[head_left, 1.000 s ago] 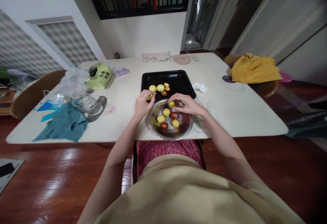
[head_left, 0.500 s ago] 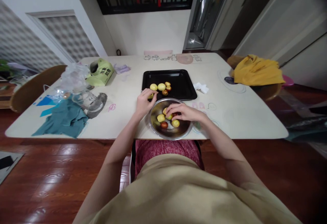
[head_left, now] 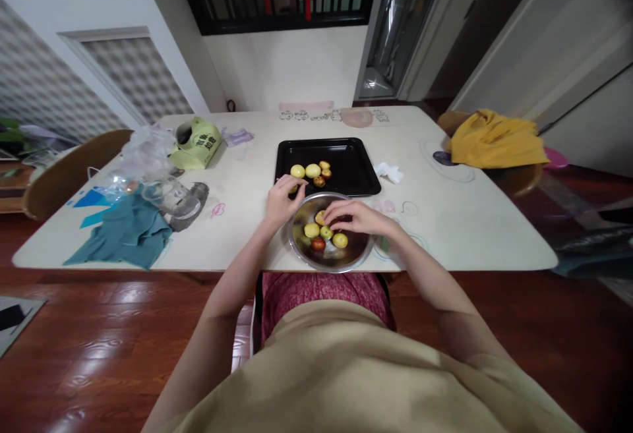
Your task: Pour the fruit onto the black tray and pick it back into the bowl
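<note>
Over metal bowl [head_left: 332, 260], right hand [head_left: 359, 217] palm-down, fingers parted; left hand [head_left: 279, 204] bent, grip unclear

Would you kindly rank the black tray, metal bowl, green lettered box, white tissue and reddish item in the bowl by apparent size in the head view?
1. Black tray and metal bowl: too close to rank; the bowl is nearer the camera.
2. Green lettered box
3. White tissue
4. Reddish item

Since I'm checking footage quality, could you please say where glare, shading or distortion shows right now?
In the head view, glare streaks the wooden floor at left and glints off the metal bowl; this view also darkens at upper right and looks stretched toward its edges.
</note>
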A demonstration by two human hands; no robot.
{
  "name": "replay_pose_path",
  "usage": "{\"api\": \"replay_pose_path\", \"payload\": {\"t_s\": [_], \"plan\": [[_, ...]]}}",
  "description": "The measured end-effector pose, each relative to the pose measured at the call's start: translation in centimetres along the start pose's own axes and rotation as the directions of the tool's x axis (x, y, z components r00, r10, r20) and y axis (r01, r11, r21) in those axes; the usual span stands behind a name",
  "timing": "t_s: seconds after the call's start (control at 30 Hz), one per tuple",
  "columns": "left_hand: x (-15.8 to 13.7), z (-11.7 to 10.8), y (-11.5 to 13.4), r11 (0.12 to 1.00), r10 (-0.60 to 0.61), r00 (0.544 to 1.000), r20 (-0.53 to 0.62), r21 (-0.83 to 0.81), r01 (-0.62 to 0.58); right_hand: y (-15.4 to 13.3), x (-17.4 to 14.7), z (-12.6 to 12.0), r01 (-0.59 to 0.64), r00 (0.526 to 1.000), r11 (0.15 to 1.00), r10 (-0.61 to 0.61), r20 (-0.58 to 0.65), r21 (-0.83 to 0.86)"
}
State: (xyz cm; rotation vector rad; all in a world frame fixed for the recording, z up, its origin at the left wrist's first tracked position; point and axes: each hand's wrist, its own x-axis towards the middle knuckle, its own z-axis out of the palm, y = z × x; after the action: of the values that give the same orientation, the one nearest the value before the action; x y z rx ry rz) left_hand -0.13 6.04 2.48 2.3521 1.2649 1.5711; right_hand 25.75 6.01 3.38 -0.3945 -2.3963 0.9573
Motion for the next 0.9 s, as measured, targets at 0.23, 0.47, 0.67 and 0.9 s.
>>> {"api": "replay_pose_path", "payload": {"t_s": [0.23, 0.47, 0.67, 0.9], "plan": [[0.0, 0.2, -0.1, 1.0, 0.021, 1.0, 0.004, -0.022, -0.021, 3.8, 1.2, -2.6, -0.102, 0.918, 0.972, 0.009, -0.395, -0.214], [0.1, 0.1, 0.0, 0.998, 0.052, 0.998, 0.045, -0.048, -0.05, 10.3, 4.0, -4.7, -0.22, 0.936, 0.896, 0.083, -0.341, -0.386], [0.1, 0.0, 0.1, 0.997, 0.059, 0.997, 0.05, -0.058, -0.056, 11.7, 4.8, -4.1, -0.26, 0.95, 0.844, 0.136, -0.282, -0.469], [0.2, 0.1, 0.2, 0.996, 0.07, 0.997, 0.043, -0.057, -0.068, 11.2, 4.1, -4.1, -0.324, 0.935, 0.807, 0.196, -0.294, -0.493]]}}
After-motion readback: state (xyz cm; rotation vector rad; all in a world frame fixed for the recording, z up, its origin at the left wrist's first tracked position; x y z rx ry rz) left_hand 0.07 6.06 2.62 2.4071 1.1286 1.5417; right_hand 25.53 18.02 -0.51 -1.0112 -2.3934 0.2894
